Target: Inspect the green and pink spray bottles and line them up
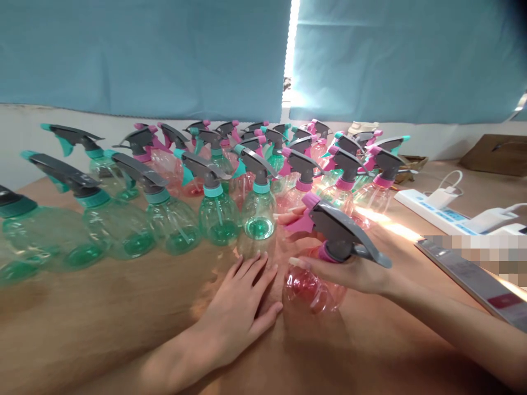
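Observation:
A pink spray bottle with a grey and pink trigger head stands near the front of the table, tilted slightly. My right hand is wrapped round its neck from the right, fingers behind the trigger and thumb side partly hidden. My left hand lies flat on the tabletop just left of that bottle, its fingers spread and holding nothing. Closest beyond its fingertips is a green spray bottle with a turquoise collar. Another green spray bottle is beside it on the left.
Rows of green and pink spray bottles fill the back of the table. On the right lie a white power strip with plugged-in chargers, a phone-like flat device and a brown case. Blue curtains hang behind.

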The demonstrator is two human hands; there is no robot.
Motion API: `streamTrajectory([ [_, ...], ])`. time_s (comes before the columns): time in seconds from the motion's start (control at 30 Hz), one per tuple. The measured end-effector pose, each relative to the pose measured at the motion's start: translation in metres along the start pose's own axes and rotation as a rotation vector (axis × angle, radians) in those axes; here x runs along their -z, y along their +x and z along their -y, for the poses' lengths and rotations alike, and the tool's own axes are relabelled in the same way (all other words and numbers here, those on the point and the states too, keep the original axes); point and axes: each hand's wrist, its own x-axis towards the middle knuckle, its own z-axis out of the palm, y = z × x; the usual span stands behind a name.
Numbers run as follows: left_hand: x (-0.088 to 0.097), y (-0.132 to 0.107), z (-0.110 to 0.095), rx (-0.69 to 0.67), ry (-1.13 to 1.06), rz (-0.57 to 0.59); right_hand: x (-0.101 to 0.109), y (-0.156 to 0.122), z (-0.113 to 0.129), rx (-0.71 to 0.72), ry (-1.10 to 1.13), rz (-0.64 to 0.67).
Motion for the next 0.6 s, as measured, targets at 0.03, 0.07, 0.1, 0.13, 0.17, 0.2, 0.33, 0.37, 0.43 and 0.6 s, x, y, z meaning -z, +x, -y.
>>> streamTrajectory([
  [0.03, 0.0, 0.0, 0.0, -0.002, 0.005, 0.002, -0.001, 0.0, 0.0, 0.004, -0.01, 0.011],
  [0.07, 0.0, 0.0, 0.0, -0.001, 0.008, 0.004, -0.001, 0.001, 0.0, 0.011, -0.026, 0.011],
  [0.1, 0.0, -0.001, 0.0, 0.0, 0.007, 0.007, -0.002, 0.001, 0.0, 0.023, -0.043, -0.001],
  [0.13, 0.0, -0.001, 0.0, 0.002, 0.005, 0.011, -0.003, 0.0, 0.0, 0.036, -0.058, -0.021],
  [0.17, 0.0, -0.001, 0.0, 0.005, 0.001, 0.015, -0.004, 0.0, 0.001, 0.05, -0.068, -0.045],
  [0.2, 0.001, -0.001, 0.0, 0.007, -0.002, 0.018, -0.004, 0.0, 0.001, 0.059, -0.074, -0.066],
  [0.33, 0.002, -0.001, 0.0, 0.007, -0.008, 0.023, -0.005, 0.0, 0.01, 0.029, -0.073, -0.091],
  [0.37, 0.002, -0.001, 0.0, 0.005, -0.009, 0.022, -0.005, 0.0, 0.012, 0.017, -0.071, -0.09],
  [0.43, 0.003, 0.0, -0.001, 0.008, -0.013, 0.029, -0.004, 0.001, 0.015, 0.011, -0.056, -0.084],
  [0.6, 0.004, 0.001, -0.001, 0.013, -0.011, 0.039, -0.003, 0.001, 0.019, 0.02, -0.098, -0.115],
])
